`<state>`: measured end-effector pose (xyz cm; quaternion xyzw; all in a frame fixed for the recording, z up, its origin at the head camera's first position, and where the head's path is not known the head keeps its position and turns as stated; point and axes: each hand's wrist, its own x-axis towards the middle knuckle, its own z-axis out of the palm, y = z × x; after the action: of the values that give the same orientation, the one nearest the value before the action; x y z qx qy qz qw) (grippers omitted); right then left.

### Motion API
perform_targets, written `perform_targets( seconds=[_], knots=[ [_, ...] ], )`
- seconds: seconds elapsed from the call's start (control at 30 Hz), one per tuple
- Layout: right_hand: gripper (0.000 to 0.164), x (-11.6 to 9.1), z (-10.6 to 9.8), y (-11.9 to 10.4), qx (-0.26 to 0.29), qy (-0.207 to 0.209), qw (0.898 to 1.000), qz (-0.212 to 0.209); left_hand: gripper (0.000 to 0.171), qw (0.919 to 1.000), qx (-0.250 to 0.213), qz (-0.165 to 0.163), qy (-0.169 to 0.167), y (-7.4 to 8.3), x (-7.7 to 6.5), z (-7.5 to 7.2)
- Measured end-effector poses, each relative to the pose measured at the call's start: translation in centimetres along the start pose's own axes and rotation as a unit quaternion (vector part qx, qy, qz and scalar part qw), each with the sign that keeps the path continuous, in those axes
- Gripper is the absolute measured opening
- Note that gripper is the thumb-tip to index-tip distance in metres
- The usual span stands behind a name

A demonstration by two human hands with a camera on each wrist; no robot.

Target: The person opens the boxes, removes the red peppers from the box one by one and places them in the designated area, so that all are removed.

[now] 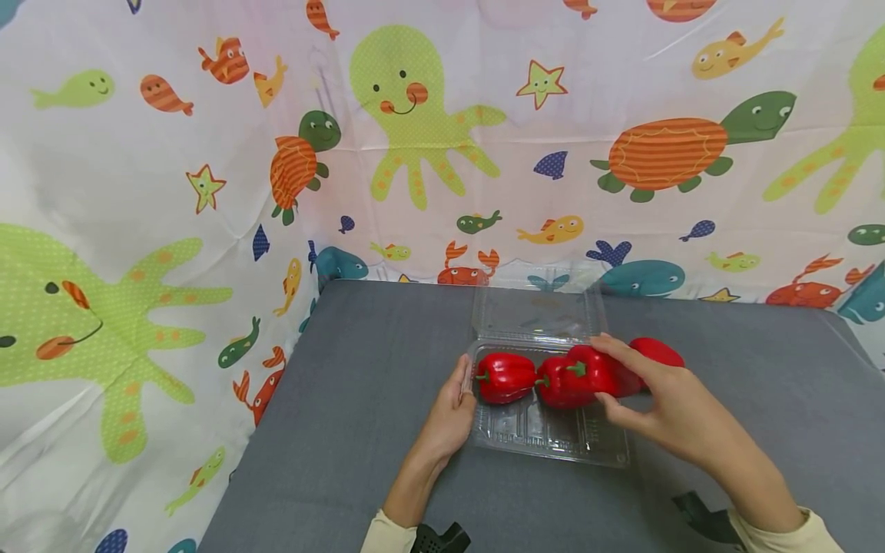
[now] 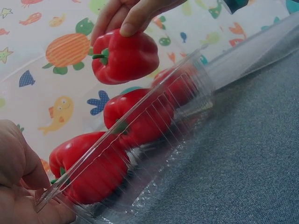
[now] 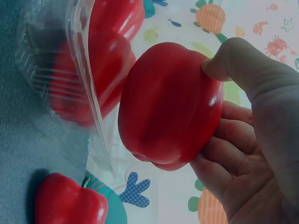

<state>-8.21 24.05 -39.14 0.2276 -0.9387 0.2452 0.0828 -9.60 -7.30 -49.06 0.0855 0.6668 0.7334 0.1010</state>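
Note:
A clear plastic clamshell container lies on the table with its lid tipped back. Two red bell peppers sit inside: one at the left and another beside it. My left hand grips the container's left edge, thumb over the rim. A third bell pepper is held between the thumb and fingers of my right hand, above the container's right part. In the left wrist view this held pepper hangs clear of those below. One more bell pepper rests outside the container, partly hidden behind my right hand.
Grey cloth covers the table. Behind and to the left hangs a white curtain printed with sea animals. The raised lid stands near the curtain's lower edge.

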Motion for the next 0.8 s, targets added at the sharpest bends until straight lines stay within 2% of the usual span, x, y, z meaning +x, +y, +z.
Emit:
perform_targets(
  seconds=[0.43,0.8],
  knots=[
    [0.095,-0.7,-0.6,1.2,0.008,0.016,1.000,-0.002,0.069,1.0000,0.001,-0.004,-0.002,0.0,0.0,0.0],
    [0.094,-1.2,-1.3,2.3,-0.018,0.036,0.999,-0.009,0.069,0.9999,0.003,-0.015,0.004,0.0,-0.1,0.0]
  ],
)
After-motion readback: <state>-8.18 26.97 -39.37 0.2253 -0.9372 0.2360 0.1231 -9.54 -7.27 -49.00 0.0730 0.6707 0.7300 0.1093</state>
